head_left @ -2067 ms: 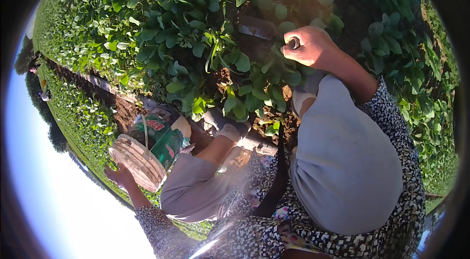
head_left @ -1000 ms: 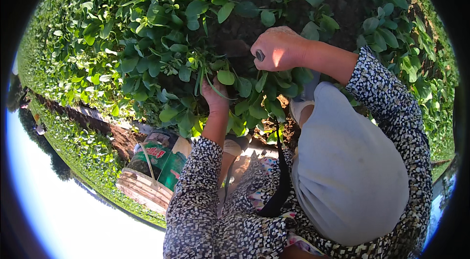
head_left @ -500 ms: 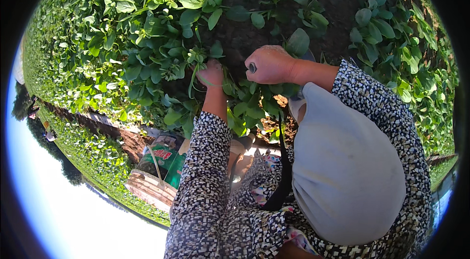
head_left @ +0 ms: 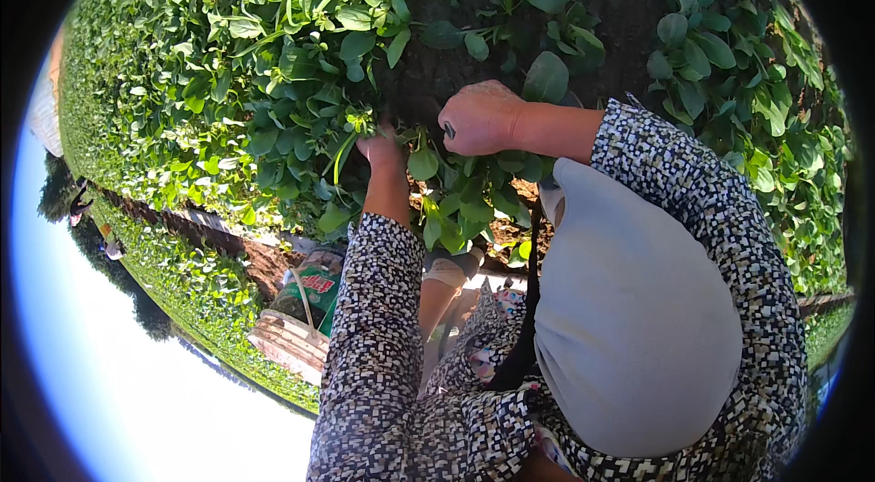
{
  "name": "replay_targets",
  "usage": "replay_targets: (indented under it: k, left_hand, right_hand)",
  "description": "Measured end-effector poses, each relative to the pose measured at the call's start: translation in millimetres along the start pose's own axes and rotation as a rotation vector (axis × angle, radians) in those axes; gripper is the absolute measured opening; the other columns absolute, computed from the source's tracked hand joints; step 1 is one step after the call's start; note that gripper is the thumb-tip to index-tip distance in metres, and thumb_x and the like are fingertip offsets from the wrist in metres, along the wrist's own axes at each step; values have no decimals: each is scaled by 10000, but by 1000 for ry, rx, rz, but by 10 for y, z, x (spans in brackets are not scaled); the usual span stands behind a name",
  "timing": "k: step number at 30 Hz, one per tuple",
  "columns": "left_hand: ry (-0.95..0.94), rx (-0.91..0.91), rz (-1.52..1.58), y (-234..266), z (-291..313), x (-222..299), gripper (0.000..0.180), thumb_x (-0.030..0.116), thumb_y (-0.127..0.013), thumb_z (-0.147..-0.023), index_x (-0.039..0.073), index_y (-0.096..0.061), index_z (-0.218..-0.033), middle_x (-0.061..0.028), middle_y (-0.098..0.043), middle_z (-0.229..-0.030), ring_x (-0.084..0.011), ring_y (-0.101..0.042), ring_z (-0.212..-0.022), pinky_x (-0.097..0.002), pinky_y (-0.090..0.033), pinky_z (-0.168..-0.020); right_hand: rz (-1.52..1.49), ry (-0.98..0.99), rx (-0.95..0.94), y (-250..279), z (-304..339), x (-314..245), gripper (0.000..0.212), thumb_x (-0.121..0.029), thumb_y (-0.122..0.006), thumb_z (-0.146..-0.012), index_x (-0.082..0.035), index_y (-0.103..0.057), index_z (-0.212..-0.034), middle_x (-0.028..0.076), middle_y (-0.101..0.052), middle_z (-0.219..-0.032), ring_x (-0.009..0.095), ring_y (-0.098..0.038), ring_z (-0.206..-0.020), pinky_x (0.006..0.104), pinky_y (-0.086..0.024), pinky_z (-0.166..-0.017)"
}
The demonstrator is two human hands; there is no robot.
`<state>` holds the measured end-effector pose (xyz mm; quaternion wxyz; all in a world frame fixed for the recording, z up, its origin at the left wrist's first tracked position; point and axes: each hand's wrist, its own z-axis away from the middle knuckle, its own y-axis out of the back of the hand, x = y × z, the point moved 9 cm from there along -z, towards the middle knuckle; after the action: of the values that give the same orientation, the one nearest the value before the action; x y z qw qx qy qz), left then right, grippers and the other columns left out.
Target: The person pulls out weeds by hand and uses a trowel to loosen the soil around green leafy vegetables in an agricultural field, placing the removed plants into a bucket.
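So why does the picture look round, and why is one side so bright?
Head view: a fisheye lens bends everything into a circle with black corners, so the ground curves. The lower left is washed-out bright sky. Strong sun lights the leaves, the left hand and the right hand, while the soil lies in dark shadow. The rim is blurrier than the middle.

Black-and-white speckled long sleeves [head_left: 383, 318]

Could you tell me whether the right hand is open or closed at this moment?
Closed: the right hand is a fist, knuckles up, round a small dark tool end, above the leafy plants.
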<state>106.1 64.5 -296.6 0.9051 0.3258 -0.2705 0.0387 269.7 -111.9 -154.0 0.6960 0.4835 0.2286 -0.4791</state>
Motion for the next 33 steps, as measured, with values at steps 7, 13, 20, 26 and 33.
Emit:
replay_targets:
  k: [7, 13, 20, 26, 33]
  left_hand:
    - [87, -26, 857, 2, 622, 524, 310, 76, -648, -853, 1, -570, -1143, -94, -653, -1016, -192, -619, -857, -319, -514, -706]
    - [-390, 59, 86, 182, 880, 381, 411, 14, -608, -759, 45, -580, -1169, -142, -656, -999, -292, -631, -870, -350, -500, -765]
    - [-621, 502, -838, -128, 640, 640, 392, 87, -559, -743, 100, -589, -1133, -117, -575, -573, -346, -574, -504, -437, -484, -562]
    - [-556, 378, -1072, -321, 132, 1042, 230, 129, -516, -832, 105, -615, -1038, -101, -666, -776, -270, -653, -691, -379, -495, -701]
    - [-32, 15, -1402, -251, -343, 589, 362, 231, -562, -868, 144, -592, -1218, -34, -708, -1014, -203, -679, -941, -311, -495, -775]
  right_hand:
    - [-43, -29, 67, 72, 209, 266, 213, -276, -604, -739, -71, -643, -699, 140, -618, -690, 363, -599, -721, 469, -460, -651]
    - [-7, -42, 226, 239, 308, 314, 229, -253, -606, -757, -52, -578, -651, 118, -580, -656, 342, -587, -690, 461, -436, -611]
    - [-16, -86, 161, 131, 169, 342, 191, -262, -585, -735, -93, -607, -648, 109, -626, -709, 328, -610, -742, 451, -470, -642]
    - [62, -24, 273, 73, 43, 289, 205, -276, -569, -763, -97, -639, -692, 114, -640, -732, 331, -621, -768, 462, -484, -671]
    - [53, -5, 229, 131, 182, 344, 203, -272, -596, -774, -93, -621, -682, 88, -618, -715, 305, -626, -729, 430, -491, -652]
